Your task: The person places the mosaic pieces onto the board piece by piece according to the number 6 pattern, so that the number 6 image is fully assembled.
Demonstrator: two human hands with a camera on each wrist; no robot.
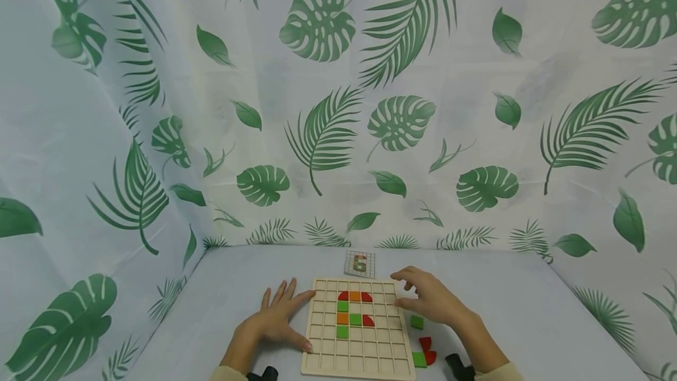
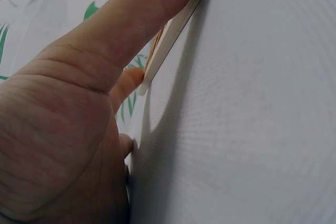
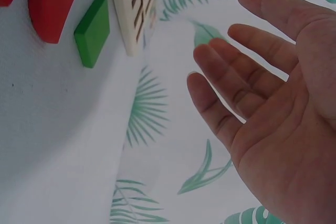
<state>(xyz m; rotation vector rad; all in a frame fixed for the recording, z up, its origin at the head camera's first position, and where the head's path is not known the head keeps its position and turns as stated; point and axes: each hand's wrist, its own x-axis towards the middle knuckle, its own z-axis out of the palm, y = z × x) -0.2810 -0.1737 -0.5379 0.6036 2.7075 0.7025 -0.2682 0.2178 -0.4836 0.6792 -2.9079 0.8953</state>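
Note:
A pale wooden grid board [image 1: 372, 347] lies on the table, with several flat pieces in its cells: green squares, orange squares and red rounded-corner pieces. My left hand [image 1: 272, 317] lies beside it with fingers spread, thumb and index fingertips at the board's left edge. In the left wrist view, the thumb [image 2: 131, 24] reaches the board's side. Over the upper right edge of the board hangs my right hand [image 1: 433, 297], fingers loosely bent and nothing between them. The right wrist view shows its palm [image 3: 294, 129] bare, apart from a loose green square [image 3: 93, 32].
Right of the board lie a green square [image 1: 416, 322], another green square [image 1: 419, 360] and red rounded pieces [image 1: 425, 343]. A small card [image 1: 360, 264] with a coloured grid pattern sits behind the board. A leaf-printed curtain [image 1: 338, 75] encloses the back and sides.

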